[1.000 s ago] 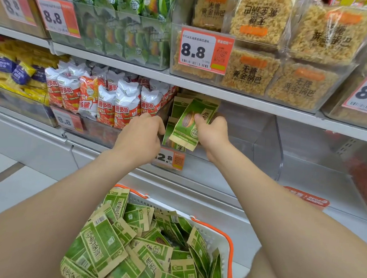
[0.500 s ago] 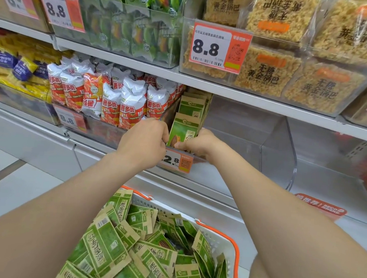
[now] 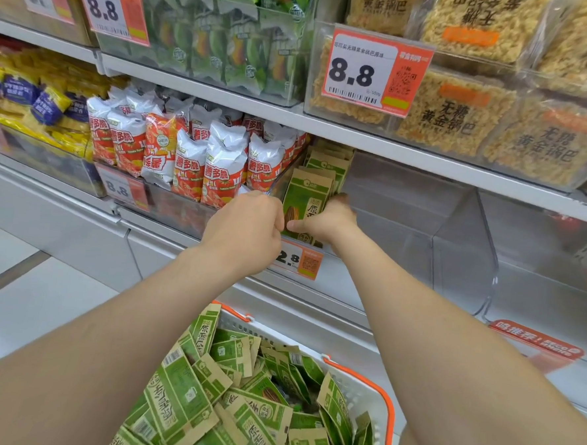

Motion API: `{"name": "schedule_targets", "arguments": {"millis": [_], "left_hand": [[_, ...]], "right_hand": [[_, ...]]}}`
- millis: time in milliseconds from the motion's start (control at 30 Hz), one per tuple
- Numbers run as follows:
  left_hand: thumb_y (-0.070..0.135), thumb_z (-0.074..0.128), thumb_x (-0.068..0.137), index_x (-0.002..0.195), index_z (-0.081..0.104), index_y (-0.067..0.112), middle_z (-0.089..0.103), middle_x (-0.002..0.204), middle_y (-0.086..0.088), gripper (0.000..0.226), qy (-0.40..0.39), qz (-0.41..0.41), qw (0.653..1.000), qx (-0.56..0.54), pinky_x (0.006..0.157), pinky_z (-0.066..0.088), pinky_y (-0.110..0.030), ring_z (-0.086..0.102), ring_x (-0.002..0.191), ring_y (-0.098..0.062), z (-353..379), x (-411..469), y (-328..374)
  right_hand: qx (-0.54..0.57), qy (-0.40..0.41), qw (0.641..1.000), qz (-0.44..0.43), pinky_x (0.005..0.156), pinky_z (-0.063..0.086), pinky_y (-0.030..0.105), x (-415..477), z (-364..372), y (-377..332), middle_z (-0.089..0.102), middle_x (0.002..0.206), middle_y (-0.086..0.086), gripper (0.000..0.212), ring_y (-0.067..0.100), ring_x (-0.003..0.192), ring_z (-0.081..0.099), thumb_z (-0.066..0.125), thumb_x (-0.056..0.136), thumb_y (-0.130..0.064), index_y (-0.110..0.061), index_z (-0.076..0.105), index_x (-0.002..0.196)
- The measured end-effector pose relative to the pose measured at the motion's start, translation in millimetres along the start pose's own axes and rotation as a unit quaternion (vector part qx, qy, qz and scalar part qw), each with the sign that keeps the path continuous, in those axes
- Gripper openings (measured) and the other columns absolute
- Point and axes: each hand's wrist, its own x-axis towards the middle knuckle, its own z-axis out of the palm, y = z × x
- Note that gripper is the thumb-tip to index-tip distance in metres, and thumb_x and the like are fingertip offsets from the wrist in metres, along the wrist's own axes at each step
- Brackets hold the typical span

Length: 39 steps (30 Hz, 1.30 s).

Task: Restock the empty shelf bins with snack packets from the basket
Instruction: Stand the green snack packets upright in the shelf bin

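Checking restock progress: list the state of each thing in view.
Left hand: curled against front packet's edge, grip hidden.
Right hand: pinching front packet, upright.
Packet bin: partly filled.
Bin to its right: looks empty.
Basket: full of green packets.

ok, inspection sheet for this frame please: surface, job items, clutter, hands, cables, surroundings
Surface: clear shelf bin, with a packet row standing along its left wall.
Job's things: front packet is upright at the head of that row. Below it, a white basket with an orange rim is heaped with loose green packets.
Clutter: red-and-white snack bags in the bin to the left, rice-crust packs on the shelf above, and an 8.8 price tag.
Grippers: right hand pinches the front packet, thumb on its face. Left hand is curled at the packet's left edge; its grip is hidden.
Cables: nothing seen.
Surroundings: pale floor and a second clear bin to the right.
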Motion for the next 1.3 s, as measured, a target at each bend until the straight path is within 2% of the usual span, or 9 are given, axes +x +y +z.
{"name": "schedule_targets", "arguments": {"millis": [133, 267, 333, 467, 633, 967, 1067, 1200, 1300], "left_hand": [[0.010, 0.057, 0.091, 0.097, 0.072, 0.022, 0.063, 0.104, -0.002, 0.021, -0.002, -0.004, 1.000, -0.002, 0.078, 0.057, -0.042, 0.062, 0.092, -0.024, 0, 0, 0], [0.010, 0.057, 0.092, 0.097, 0.072, 0.022, 0.060, 0.107, -0.003, 0.020, -0.003, -0.003, 1.000, -0.001, 0.081, 0.057, -0.044, 0.060, 0.096, -0.024, 1, 1, 0], [0.010, 0.057, 0.092, 0.097, 0.072, 0.022, 0.059, 0.108, -0.003, 0.020, -0.003, -0.005, 1.000, 0.000, 0.081, 0.057, -0.044, 0.060, 0.096, -0.025, 1, 2, 0], [0.011, 0.058, 0.091, 0.096, 0.072, 0.022, 0.060, 0.107, -0.003, 0.018, 0.002, -0.006, 1.000, 0.004, 0.081, 0.056, -0.044, 0.061, 0.098, -0.027, 3, 3, 1], [0.012, 0.059, 0.090, 0.096, 0.072, 0.022, 0.057, 0.103, -0.002, 0.018, 0.005, -0.006, 1.000, 0.006, 0.083, 0.055, -0.046, 0.060, 0.100, -0.029, 5, 4, 2], [0.012, 0.058, 0.090, 0.095, 0.071, 0.023, 0.057, 0.102, -0.003, 0.018, 0.000, 0.002, 1.000, 0.006, 0.084, 0.055, -0.045, 0.059, 0.099, -0.028, 5, 3, 2], [0.012, 0.058, 0.090, 0.093, 0.071, 0.023, 0.060, 0.102, -0.004, 0.017, 0.000, 0.005, 1.000, 0.006, 0.083, 0.055, -0.044, 0.060, 0.100, -0.028, 5, 3, 1], [0.014, 0.057, 0.089, 0.090, 0.068, 0.026, 0.066, 0.102, -0.004, 0.016, -0.006, 0.009, 1.000, 0.009, 0.082, 0.057, -0.045, 0.062, 0.100, -0.029, 7, 4, 2], [0.015, 0.057, 0.090, 0.092, 0.070, 0.025, 0.066, 0.102, -0.004, 0.016, -0.006, 0.012, 1.000, 0.008, 0.081, 0.058, -0.046, 0.062, 0.098, -0.029, 8, 4, 1]], "right_hand": [[0.034, 0.047, 0.998, 0.034, 0.113, 0.043, 0.041, 5, -6, -3, 0.019, 0.163, 0.018, 0.133, 0.036, 0.149, 0.034, 0.097, 0.067, -0.047, -0.015, 0.010, 0.163], [0.156, 0.015, 0.985, 0.073, 0.118, 0.041, 0.043, 18, -5, -3, 0.030, 0.165, 0.012, 0.170, 0.030, 0.150, 0.038, 0.107, 0.045, -0.032, -0.017, -0.015, 0.163], [0.187, -0.044, 0.977, 0.091, 0.117, 0.041, 0.045, 24, -4, -1, 0.038, 0.163, 0.006, 0.168, 0.027, 0.147, 0.042, 0.108, 0.039, -0.030, -0.020, -0.004, 0.164], [0.196, -0.098, 0.974, 0.049, 0.111, 0.043, 0.039, 20, -8, -3, 0.059, 0.143, 0.000, 0.072, 0.022, 0.134, 0.053, 0.096, 0.071, -0.015, -0.018, 0.057, 0.132], [0.195, -0.009, 0.980, -0.042, 0.108, 0.050, 0.037, 32, 3, 4, 0.060, 0.135, -0.004, 0.142, 0.017, 0.123, 0.059, 0.103, 0.049, -0.025, -0.023, 0.014, 0.159], [0.289, -0.106, 0.952, 0.007, 0.112, 0.044, 0.046, 23, -6, -2, 0.065, 0.135, 0.005, 0.037, 0.026, 0.128, 0.058, 0.086, 0.078, -0.012, -0.022, 0.064, 0.106], [0.304, -0.074, 0.950, -0.010, 0.092, 0.051, 0.035, 22, 0, -1, 0.071, 0.118, -0.002, 0.052, 0.020, 0.117, 0.065, 0.093, 0.069, -0.017, -0.020, 0.065, 0.112], [0.364, -0.099, 0.926, 0.006, 0.106, 0.051, 0.047, 19, -1, -6, 0.069, 0.129, 0.001, 0.086, 0.024, 0.122, 0.064, 0.095, 0.052, -0.023, -0.017, 0.060, 0.131], [0.413, -0.058, 0.909, 0.009, 0.094, 0.060, 0.049, 20, -2, -7, 0.074, 0.116, 0.006, 0.091, 0.027, 0.107, 0.071, 0.094, 0.044, -0.019, -0.015, 0.057, 0.127]]}}
